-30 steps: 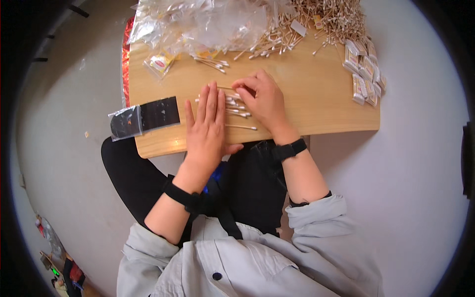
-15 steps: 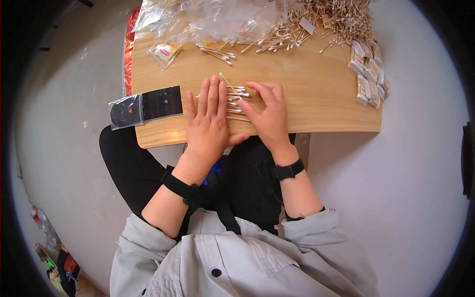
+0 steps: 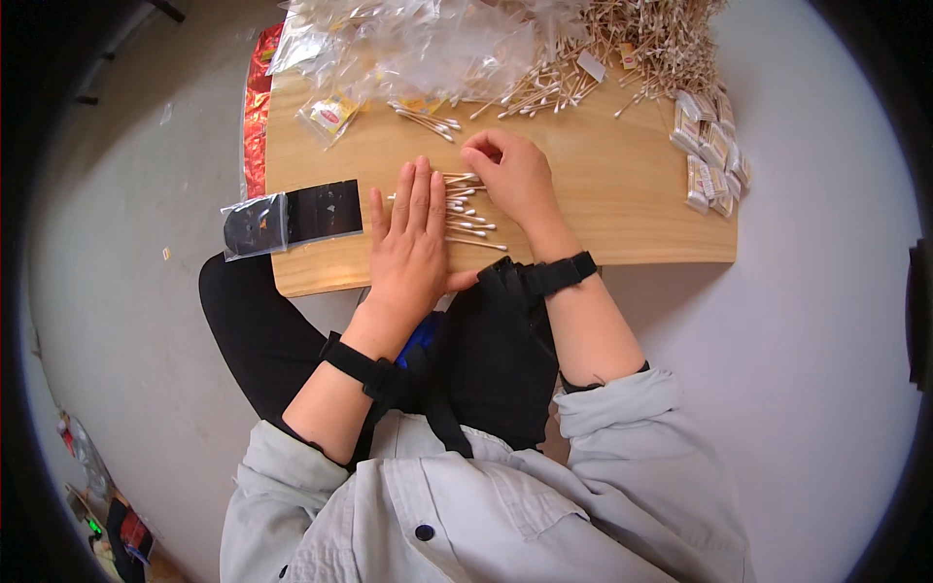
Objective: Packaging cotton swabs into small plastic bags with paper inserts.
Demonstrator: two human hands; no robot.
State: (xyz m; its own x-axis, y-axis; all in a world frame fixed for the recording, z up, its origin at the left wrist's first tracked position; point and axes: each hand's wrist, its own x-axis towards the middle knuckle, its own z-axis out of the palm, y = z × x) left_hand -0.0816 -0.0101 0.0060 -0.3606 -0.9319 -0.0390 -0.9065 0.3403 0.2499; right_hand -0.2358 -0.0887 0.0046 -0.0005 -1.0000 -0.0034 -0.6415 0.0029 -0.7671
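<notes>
While the left hand (image 3: 408, 248) lies flat on the table (image 3: 603, 214), its fingers extend away from the body and its thumb points right, along the near edge. The palm side covers the middle of a row of cotton swabs (image 3: 466, 219). The white tips of these swabs project to the right of the hand, roughly parallel, with the lowest swab set slightly apart.

The right hand (image 3: 515, 180) is positioned beyond the upper right end of the row. Its thumb and index finger are brought together at the tips and the other fingers are curled. Whether a swab is gripped between the tips cannot be determined.

A black strip (image 3: 324, 210), partly inside a clear plastic sleeve (image 3: 256, 225), lies to the left of the left hand and overhangs the left side of the table. Beyond the hands are a small bunch of swabs (image 3: 426, 120) and a small bag with a yellow and red label (image 3: 332, 115). The far side carries a heap of clear bags (image 3: 418, 49) and, to its right, a large swab pile (image 3: 661, 39). White packs (image 3: 714, 146) are stacked at the right edge.
</notes>
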